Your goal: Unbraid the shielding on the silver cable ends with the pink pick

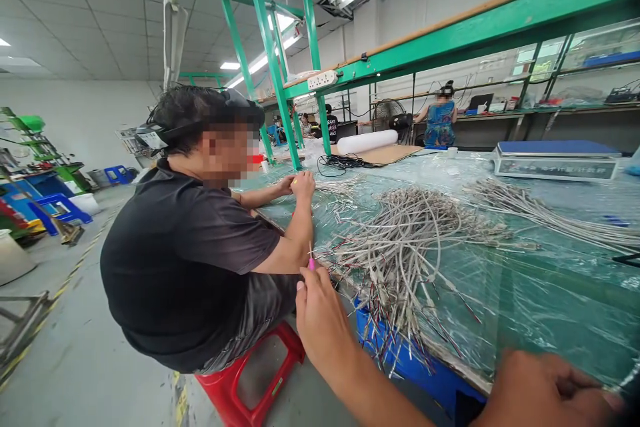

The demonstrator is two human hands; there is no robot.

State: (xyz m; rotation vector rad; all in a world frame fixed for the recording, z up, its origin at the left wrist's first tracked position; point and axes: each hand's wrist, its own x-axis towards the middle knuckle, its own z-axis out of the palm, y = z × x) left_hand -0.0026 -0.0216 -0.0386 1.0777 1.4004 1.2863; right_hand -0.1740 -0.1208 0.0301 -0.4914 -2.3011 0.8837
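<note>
A thin pink-handled pick (311,263) stands almost upright, tilted only slightly, with its long axis rising from the closed fingers (305,288) of the left hand (323,323), which pinch it just off the near edge of a long desk (555,300) covered in clear plastic sheeting. The right hand (545,392) sits low at the bottom right of the view, curled and cut off by the frame, so whether its fingers grip anything cannot be told. Just beyond the pick, a loose heap of grey sheathed cables with coloured wire ends (400,253) spreads across the desk, its ends spilling over the edge above a blue plastic crate (415,367). Open sheeting lies to the right of the heap, before a second bundle of grey cables (540,210) and a blue-topped digital scale (555,160). To the left, a co-worker in a black T-shirt (185,260) sits on a red plastic stool (250,367), both hands (303,187) at the desk edge.
</note>
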